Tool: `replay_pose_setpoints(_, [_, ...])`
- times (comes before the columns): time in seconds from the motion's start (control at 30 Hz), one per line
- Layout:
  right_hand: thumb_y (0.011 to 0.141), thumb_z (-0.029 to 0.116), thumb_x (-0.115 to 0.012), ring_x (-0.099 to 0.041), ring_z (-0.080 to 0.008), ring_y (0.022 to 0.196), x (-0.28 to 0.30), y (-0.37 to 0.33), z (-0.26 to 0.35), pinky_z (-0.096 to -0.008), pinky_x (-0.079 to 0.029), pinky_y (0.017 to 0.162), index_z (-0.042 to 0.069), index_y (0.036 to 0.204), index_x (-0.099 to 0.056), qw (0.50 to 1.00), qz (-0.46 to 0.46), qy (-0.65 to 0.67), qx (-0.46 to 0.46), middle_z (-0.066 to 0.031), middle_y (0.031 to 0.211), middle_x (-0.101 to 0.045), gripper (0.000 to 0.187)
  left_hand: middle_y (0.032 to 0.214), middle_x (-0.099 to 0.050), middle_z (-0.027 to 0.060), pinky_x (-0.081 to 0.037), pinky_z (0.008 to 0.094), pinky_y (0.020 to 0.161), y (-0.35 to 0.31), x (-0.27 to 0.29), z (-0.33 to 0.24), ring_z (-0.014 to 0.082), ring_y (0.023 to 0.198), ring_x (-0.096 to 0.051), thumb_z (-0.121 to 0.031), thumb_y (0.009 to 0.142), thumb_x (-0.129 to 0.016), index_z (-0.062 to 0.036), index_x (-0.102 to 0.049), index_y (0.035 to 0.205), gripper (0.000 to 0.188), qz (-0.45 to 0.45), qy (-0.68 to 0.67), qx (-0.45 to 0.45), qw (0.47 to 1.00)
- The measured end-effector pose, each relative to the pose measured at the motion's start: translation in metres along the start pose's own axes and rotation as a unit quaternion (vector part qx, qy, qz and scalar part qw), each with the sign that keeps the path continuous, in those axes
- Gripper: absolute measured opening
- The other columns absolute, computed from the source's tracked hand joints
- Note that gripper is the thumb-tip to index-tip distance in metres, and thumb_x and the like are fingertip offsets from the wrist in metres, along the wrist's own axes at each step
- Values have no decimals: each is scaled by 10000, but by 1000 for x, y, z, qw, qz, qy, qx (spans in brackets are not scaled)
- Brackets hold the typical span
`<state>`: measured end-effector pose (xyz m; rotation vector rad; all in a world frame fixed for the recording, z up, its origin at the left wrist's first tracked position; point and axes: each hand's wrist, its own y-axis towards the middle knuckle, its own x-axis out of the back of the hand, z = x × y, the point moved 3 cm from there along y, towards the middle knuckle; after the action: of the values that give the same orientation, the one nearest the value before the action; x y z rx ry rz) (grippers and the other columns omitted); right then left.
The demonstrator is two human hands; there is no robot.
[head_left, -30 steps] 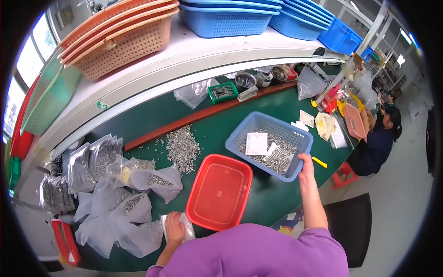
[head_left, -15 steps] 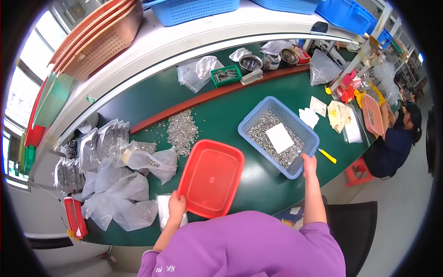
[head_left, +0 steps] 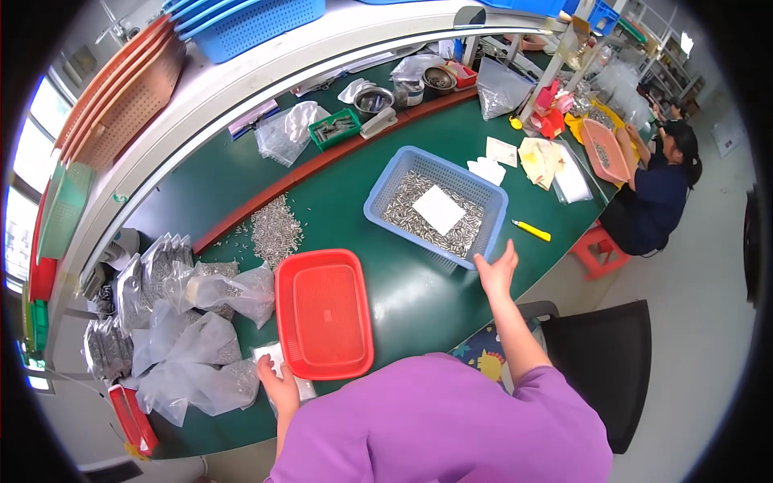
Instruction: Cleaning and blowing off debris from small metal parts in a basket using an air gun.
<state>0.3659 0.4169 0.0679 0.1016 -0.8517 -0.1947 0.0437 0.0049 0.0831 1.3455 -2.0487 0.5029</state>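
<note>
- The right hand (head_left: 497, 270) is spread well open and holds nothing; it stands at the near right corner of the blue basket (head_left: 455, 180), and whether a fingertip touches the rim cannot be told.
- The left hand (head_left: 279, 388) is also open, fingers parted, gripping nothing, just beside the near left corner of the red tray (head_left: 326, 322), by a clear packet (head_left: 307, 390).
- Half a second ago the right hand had hold of the basket's corner and the left was at the tray's edge; now both containers appear to rest unheld, which suggests their placing is finished.
- The blue basket sits on the green table (head_left: 411, 322) to the right of the tray, its long axis slanting from far left to near right. Small metal pieces (head_left: 403, 211) and a white card (head_left: 439, 210) lie inside.
- The red tray's long axis runs from near to far, its far end leaning slightly left.
- Beyond the tray lies a loose metal pile (head_left: 276, 231); filled bags (head_left: 197, 354) stand left.
</note>
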Motion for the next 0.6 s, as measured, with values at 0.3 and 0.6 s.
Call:
replay_pose_setpoints(0.3, [686,173,-699,-379,-381,1224,8,28,30,-411,-342,1011,21,1322,-344,992,38,-66,99,-212,1350,-347,743,1079,-489,121,-406,351,815,-53,5,9,249,995,-488,-9,797,-529,-3,-496,1062,268,-85,-34,-11,996])
replay_pose_setpoints(0.6, [653,244,-726,-511,-341,1094,-74,73,73,-391,-412,943,16,1247,-456,962,198,-112,152,-214,1139,-537,691,997,-508,68,-436,250,704,-48,-18,-42,129,792,-539,55,820,-485,-19,-532,998,199,-35,-136,41,989])
